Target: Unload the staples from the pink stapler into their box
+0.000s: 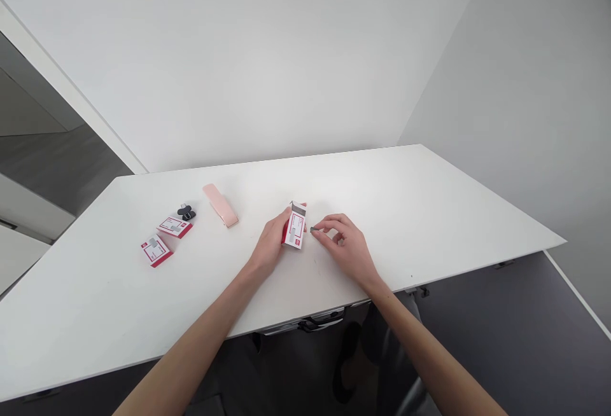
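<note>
The fingers of the left hand (268, 244) were wrapped around a small white and red box made of thin card (295, 231), with the thumb on its left side. The box was up in those fingers, tilted, and its far end looked open. The thumb and pointing finger of the right hand (347, 245) pinched a tiny dark grey piece (313, 229), just right of the box and not touching it. I could not tell what it was.

The box looked light and a bit stiff, but a hard squeeze could dent it. Its long sides seemed the best place to hold. The tiny piece looked hard and easy to drop, so its edges seemed best for a fingertip pinch.

Farther out, left of the left fingers, a long pink stapler-like thing (220, 205) lay on the white counter (429, 212). Past it were small black gadgets (186, 212) beside two more white and red card boxes (175, 226), (156, 250).
</note>
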Tool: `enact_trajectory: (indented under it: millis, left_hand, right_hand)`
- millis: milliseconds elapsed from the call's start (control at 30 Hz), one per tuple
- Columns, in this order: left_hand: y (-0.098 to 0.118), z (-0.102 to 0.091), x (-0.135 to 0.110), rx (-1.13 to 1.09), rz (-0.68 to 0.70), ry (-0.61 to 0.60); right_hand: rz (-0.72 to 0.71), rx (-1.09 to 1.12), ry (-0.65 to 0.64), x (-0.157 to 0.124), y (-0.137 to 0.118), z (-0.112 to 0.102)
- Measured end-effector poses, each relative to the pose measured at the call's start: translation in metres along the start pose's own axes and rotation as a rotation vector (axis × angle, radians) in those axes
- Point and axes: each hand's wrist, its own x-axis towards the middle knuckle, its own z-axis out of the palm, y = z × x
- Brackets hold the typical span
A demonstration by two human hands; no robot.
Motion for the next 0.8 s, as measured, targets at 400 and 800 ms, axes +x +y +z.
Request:
enact_trajectory:
  millis: [400, 800]
  left_hand:
    - [0.002, 0.002, -0.003, 0.163, 0.023, -0.110]
    - [0.003, 0.009, -0.007, 0.209, -0.011, -0.321]
  right_hand:
    - [0.015, 0.282, 0.048, -0.001, -0.012, -0.009]
    - [0.096, 0.404, -0.102, 0.000, -0.009, -0.011]
